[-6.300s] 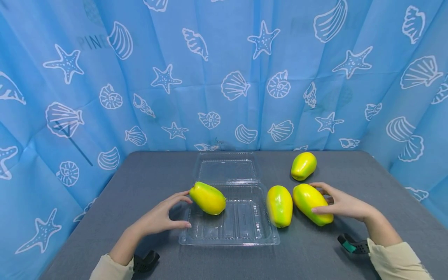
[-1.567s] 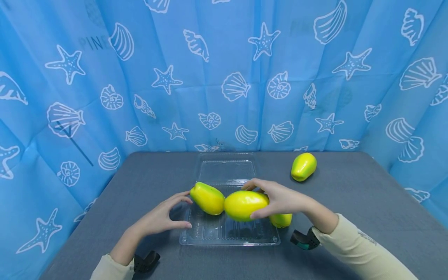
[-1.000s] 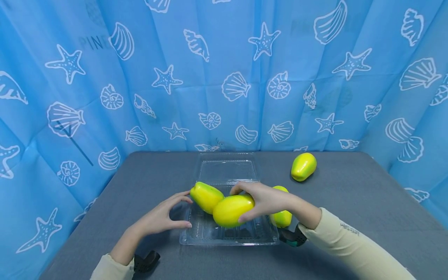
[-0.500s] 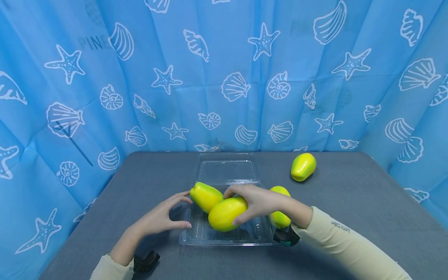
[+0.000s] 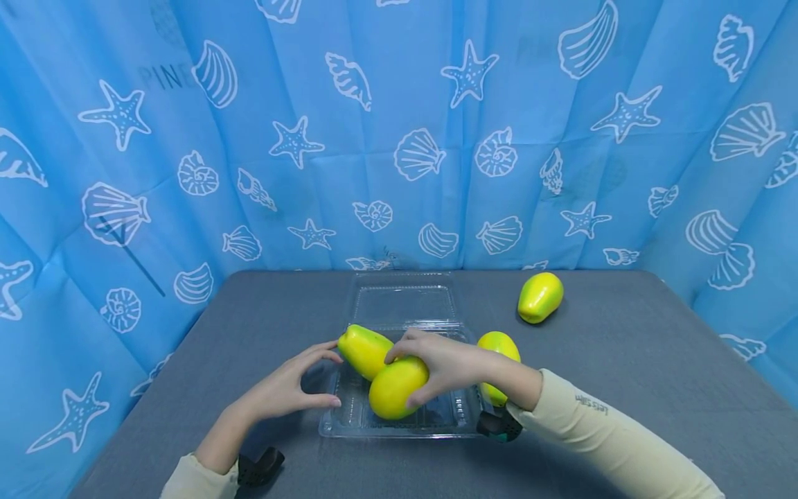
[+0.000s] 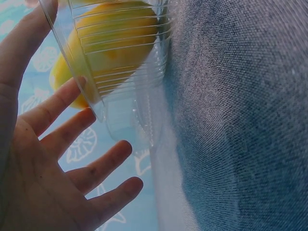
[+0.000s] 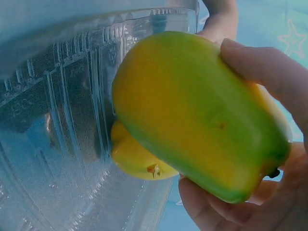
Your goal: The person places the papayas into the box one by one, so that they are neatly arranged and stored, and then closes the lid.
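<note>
Head view: right hand (image 5: 445,360) grips yellow-green fruit (image 5: 394,391), long axis toward desk's left edge (image 5: 208,346); left hand (image 5: 283,387) spread at container (image 5: 374,435).

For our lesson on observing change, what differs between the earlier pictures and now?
The right hand carried one fruit leftward from the table over the clear container and still holds it. The left hand, nearby fruit, right-side fruit and far fruit stayed put.

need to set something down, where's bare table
Bare table: left of the left hand, and between the far fruit, right sleeve and table's right edge. Crowded: the box, with the held fruit, another fruit and the right hand.
</note>
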Demonstrator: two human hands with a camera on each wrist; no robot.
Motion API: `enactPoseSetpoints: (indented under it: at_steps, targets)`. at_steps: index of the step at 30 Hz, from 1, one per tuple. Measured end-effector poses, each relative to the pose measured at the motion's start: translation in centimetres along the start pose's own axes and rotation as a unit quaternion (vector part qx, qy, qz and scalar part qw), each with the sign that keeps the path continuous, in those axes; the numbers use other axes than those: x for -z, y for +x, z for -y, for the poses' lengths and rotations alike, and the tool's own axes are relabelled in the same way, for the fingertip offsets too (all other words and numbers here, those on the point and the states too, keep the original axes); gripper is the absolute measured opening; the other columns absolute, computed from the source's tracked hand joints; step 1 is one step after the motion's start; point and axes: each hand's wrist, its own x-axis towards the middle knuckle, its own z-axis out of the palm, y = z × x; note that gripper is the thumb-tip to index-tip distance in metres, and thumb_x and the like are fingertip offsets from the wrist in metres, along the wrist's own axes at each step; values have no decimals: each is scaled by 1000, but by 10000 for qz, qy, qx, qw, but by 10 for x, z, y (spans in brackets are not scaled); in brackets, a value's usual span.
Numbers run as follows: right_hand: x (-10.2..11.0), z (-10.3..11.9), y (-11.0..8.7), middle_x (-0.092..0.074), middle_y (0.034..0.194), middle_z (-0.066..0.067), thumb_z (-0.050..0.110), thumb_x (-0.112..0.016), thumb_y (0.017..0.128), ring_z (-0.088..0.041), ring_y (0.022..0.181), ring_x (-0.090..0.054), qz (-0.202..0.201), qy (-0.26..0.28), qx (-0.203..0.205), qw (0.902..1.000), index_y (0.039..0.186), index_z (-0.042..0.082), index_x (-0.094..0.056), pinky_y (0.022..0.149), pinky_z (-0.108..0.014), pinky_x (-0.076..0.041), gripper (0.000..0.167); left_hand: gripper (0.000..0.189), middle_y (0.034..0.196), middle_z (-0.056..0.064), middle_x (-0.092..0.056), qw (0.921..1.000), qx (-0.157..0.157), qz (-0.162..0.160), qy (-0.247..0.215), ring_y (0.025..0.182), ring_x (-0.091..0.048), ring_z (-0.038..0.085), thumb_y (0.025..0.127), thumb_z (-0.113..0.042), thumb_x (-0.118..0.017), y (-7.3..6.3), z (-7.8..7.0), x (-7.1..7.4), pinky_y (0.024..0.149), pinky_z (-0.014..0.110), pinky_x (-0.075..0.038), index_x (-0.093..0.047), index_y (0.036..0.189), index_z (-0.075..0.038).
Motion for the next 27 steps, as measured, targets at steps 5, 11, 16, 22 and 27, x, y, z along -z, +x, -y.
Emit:
enactPoseSetpoints:
  at_steps: [5,11,16,22,27]
  targets:
    - [-2,3,4,-56,120,-4,27,-78,73,-12,99,-51,65,-165,4,9998,126,12,-53,84,-24,-46,60,55,152,11,-30,10000,76,-2,-61,139,-28,38,80,-36,-72,0,0,0,105,67,-27,-52,128,-17]
    - [-5,4,8,-57,126,-4,26,-79,73,-14,104,-54,73,-157,-10,9998,126,12,-51,88,-26,-48,61,55,152,11,-31,10000,47,-12,6,139,-28,39,80,-36,-72,0,0,0,104,67,-28,-52,127,-17]
    - [-8,6,10,-57,127,-4,24,-79,72,-14,105,-54,75,-97,-47,9999,127,12,-50,89,-26,-48,63,54,152,12,-31,10000,-54,3,27,138,-28,41,81,-36,-71,-1,0,0,103,67,-29,-52,127,-17]
    - [-9,11,12,-55,129,-4,24,-80,72,-15,109,-54,13,-76,-72,9999,128,11,-50,91,-28,-49,65,55,152,11,-31,10000,17,-28,-36,138,-28,40,80,-36,-72,-1,0,-1,103,67,-29,-52,127,-17]
    - [-12,15,15,-55,127,-3,27,-81,71,-15,111,-53,-132,-40,-82,9999,125,12,-49,92,-27,-49,65,55,151,11,-31,9999,111,-54,-45,138,-29,39,80,-36,-72,-1,1,-1,103,67,-29,-52,128,-17]
